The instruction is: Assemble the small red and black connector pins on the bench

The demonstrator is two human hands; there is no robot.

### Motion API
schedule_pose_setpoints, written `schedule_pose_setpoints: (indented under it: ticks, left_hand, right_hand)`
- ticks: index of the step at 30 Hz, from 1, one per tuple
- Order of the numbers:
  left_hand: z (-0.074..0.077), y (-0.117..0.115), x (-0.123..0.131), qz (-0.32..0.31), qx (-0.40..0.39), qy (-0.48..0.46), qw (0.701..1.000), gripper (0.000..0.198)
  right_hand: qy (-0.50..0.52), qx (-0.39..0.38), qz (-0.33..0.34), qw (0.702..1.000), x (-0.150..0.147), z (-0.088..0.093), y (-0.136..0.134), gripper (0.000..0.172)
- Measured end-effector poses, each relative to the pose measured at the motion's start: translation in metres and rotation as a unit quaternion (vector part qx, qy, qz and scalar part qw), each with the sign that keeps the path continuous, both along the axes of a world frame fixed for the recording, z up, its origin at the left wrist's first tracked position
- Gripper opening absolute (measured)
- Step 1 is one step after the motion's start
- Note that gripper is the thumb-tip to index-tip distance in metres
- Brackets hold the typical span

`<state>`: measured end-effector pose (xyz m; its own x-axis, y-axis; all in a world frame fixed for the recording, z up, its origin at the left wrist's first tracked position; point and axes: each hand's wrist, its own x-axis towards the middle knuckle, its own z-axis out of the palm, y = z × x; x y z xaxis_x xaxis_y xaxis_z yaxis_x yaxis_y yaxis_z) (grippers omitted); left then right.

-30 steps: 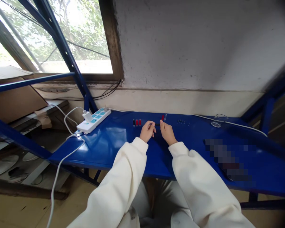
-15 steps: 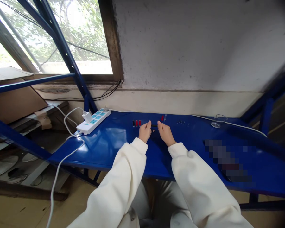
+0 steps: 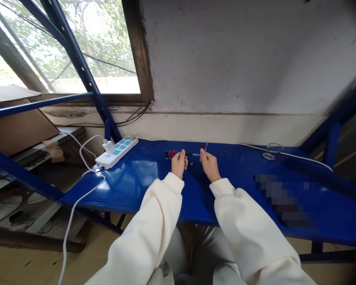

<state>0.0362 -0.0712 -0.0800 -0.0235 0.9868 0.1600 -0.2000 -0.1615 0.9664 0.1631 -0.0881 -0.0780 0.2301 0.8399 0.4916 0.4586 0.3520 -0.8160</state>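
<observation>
Between my hands a pen point(image 3: 192, 154) lies level above the table, black toward the left and clear toward the right. My left hand point(image 3: 178, 163) is closed on its black end, thumb on top. The clear end is pinched in my right hand point(image 3: 210, 164), whose fingers partly hide it. Beside my left hand stand a black cap point(image 3: 166, 154) and two red caps point(image 3: 170, 154). Just behind my right hand are another red piece point(image 3: 202, 146) and a clear tube point(image 3: 206, 147). A tiny light-coloured piece point(image 3: 192, 163) lies below the pen.
The blue table point(image 3: 136, 190) stands against the wall. A white power strip point(image 3: 117, 151) with a plug and cable is at its left. Several tiny pieces point(image 3: 226, 153) lie right of my hands, near a clear round container point(image 3: 269, 156). A blurred dark object point(image 3: 284, 202) is at the right.
My hands have moved apart sideways. More of the pen shows between them, now including a clear stretch beside the black part.
</observation>
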Motion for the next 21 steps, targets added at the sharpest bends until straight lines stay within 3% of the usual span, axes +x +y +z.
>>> schedule_pose_setpoints:
  ticks: [6,10,14,21]
  left_hand:
    - [-0.002,0.002,-0.001,0.038,0.037,0.002,0.999,0.039]
    - [-0.001,0.001,0.0,0.001,0.042,0.032,0.999,0.037]
    - [-0.001,0.0,0.002,-0.026,0.046,0.055,0.997,0.036]
    - [-0.003,0.003,0.001,-0.012,0.041,0.042,0.998,0.033]
  right_hand:
    - [0.084,0.0,0.009,0.996,0.003,-0.003,0.005,0.049]
    - [0.124,0.002,0.031,0.992,0.005,-0.003,0.009,0.044]
    - [0.104,-0.029,0.082,0.991,0.003,-0.004,0.011,0.038]
    - [0.031,-0.058,0.191,0.979,-0.001,-0.015,0.017,0.032]
